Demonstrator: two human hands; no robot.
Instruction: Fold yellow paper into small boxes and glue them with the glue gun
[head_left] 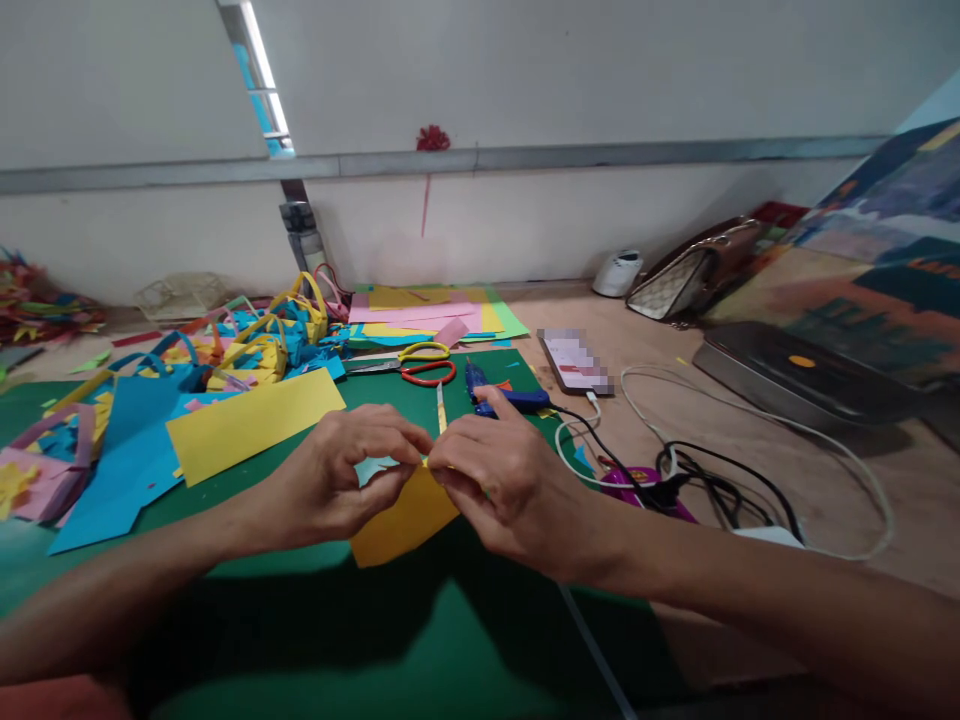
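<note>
Between my two hands hangs a piece of yellow paper (401, 520), its top edge pinched above the green mat (315, 630). My left hand (360, 465) closes thumb and fingers on that edge from the left. Close beside it, my right hand (499, 470) grips the paper from the right, the fingertips of both hands almost meeting. Just beyond lie scissors (427, 372) with red and yellow handles, and a blue glue gun (517, 402). A flat yellow paper strip (255, 425) rests left of my hands, partly over blue paper (124, 470).
Small paper baskets (255, 350) crowd the back left. Coloured sheets (442, 312) are stacked near the wall. At the right are a phone (574, 360) on a cable, tangled cords (720, 490), a dark case (802, 370) and a handbag (682, 275).
</note>
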